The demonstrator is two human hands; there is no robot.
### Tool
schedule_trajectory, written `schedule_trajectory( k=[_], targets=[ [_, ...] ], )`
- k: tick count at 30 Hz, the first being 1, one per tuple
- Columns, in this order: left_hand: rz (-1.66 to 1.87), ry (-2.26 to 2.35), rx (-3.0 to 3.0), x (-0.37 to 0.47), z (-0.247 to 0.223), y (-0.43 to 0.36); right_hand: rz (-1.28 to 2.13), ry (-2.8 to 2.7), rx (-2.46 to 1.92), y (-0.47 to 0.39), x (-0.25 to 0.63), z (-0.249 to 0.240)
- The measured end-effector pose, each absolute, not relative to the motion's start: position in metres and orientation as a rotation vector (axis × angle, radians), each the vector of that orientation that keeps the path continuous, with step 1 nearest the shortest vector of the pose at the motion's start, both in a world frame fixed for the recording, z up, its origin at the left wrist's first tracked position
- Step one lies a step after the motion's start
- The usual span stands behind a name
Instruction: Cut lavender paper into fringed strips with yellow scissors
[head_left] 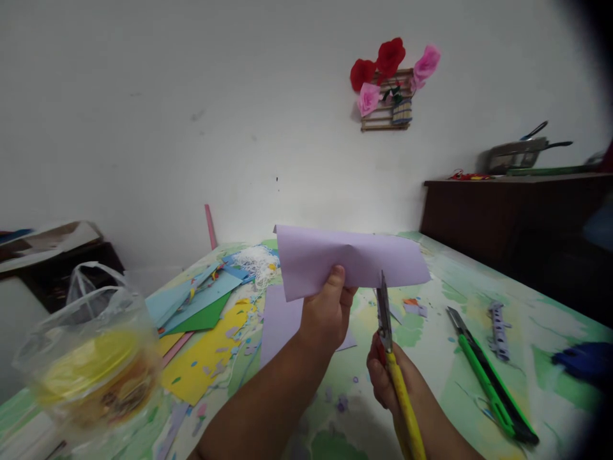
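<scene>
a: i'm reading the feed from far off. how are the hands set?

b: i have my left hand [323, 316] grasping the lilac paper sheet [311, 262], thumb on the near face, fingers behind. it's raised over the middle of the desk [431, 390], apart from the surface, which i'd say leaves room for a blade beneath.

a: and my right hand [382, 382]?

b: curled round the yellow-handled scissors [398, 380], tips towards the far edge, one blade showing across the sheet's lower border. i judge the left pinches near it so the thin sheet won't bend away.

a: why's the green utility knife [491, 383] over towards the right edge?

b: perhaps to be in reach but off my forearms' path. its blade points at the far edge.

a: the plastic bag [90, 306]?

b: by the left edge, holding a yellow-lidded tub [90, 361], seemingly to contain it.
</scene>
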State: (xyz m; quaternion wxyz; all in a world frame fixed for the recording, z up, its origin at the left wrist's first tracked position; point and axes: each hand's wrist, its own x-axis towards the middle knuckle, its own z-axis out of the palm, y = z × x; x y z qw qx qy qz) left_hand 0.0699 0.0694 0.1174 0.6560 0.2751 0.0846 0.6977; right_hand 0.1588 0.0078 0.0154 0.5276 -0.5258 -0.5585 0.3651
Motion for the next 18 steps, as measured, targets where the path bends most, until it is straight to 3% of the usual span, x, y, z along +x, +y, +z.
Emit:
schedule_trajectory(
  k=[18],
  targets=[
    [1.665, 0.245, 0.555, 0.0728, 0.1163, 0.0636, 0.797, -1.360, -1.243, 0.0034, 0.1527, 0.0148]
  ],
)
